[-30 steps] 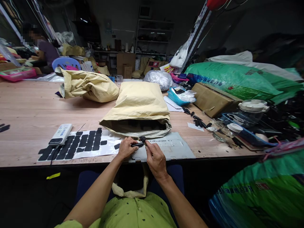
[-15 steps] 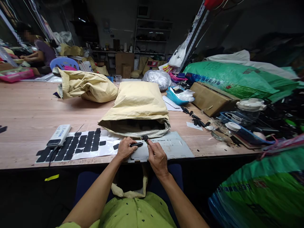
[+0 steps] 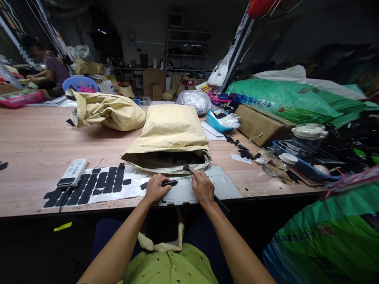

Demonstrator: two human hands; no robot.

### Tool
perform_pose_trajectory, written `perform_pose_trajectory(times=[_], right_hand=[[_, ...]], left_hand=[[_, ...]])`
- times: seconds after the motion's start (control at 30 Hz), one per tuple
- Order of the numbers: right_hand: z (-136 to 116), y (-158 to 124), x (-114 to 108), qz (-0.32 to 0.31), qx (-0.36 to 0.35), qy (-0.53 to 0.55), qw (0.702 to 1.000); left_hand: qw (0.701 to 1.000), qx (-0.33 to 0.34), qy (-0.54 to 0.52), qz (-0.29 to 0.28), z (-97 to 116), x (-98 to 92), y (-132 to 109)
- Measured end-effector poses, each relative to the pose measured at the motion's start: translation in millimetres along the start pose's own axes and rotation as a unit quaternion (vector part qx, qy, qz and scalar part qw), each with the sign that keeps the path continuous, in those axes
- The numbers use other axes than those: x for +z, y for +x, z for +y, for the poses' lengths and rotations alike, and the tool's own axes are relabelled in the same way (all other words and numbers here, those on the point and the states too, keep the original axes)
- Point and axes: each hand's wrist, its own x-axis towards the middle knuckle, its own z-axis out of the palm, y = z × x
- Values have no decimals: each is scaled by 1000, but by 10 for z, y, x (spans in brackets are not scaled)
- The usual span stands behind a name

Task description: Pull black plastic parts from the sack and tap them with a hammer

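At the desk (image 3: pixel 53 142), a black rod (image 3: pixel 171 183) is gripped by the left hand (image 3: pixel 156 189), a knobbed piece (image 3: pixel 186 168) by the right hand (image 3: pixel 203 187), a sack (image 3: pixel 176 126) beyond.

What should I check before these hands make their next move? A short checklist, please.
1. Left hand, grip closed on black rod: ok.
2. Right hand, grip closed on round-headed black piece: ok.
3. The two held pieces apart: ok.
4. Paper sack in front, mouth open toward the person: ok.
5. Sack contents identifiable: cannot tell, too dark.
6. Round-headed piece away from the sack's rim: cannot tell.
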Motion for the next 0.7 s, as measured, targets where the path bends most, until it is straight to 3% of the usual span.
perform_pose_trajectory(times=[0.23, 0.37, 0.47, 0.6, 0.63, 0.7], right_hand=[[146, 47, 180, 2, -24, -106, 994], [128, 25, 176, 4, -25, -110, 994], [123, 29, 168, -3, -22, -109, 994], [108, 36, 160, -15, -10, -120, 993], [103, 36, 158, -17, -7, -123, 992], [94, 35, 154, -22, -7, -125, 992]], left_hand=[[1000, 1, 14, -11, 7, -26, 34], [998, 29, -51, -4, 83, -113, -60], [990, 75, -122, -2, 218, -169, -403], [973, 125, -143, -131, 244, -69, -1021], [972, 100, -134, -163, 188, -5, -1138], [974, -13, -104, -199, 2, 148, -1284]])
